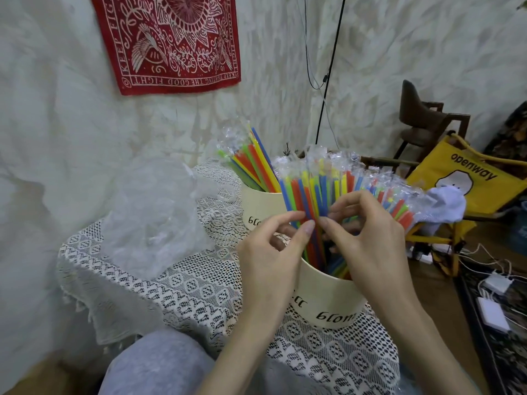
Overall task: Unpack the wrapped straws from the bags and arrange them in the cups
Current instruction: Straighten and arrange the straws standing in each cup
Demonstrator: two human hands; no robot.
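Note:
A cream cup (328, 297) stands near the table's front, filled with a fan of wrapped straws (336, 183) in blue, red, green and yellow. My left hand (273, 252) pinches some of these straws between thumb and forefinger at the cup's left. My right hand (368, 238) pinches the same bunch from the right, its fingers curled around the middle of the straws. Behind stands a second cream cup (261, 206) holding more wrapped straws (251, 161) that lean to the left. An empty clear plastic bag (151, 212) lies crumpled on the left of the table.
The small table wears a white lace cloth (199, 286) and stands against a white wall with a red bandana (168, 41). To the right are a yellow bag (467, 181), a dark chair (422, 121), and chargers with cables (493, 300) on the floor. My grey-clad knee (156, 363) is below.

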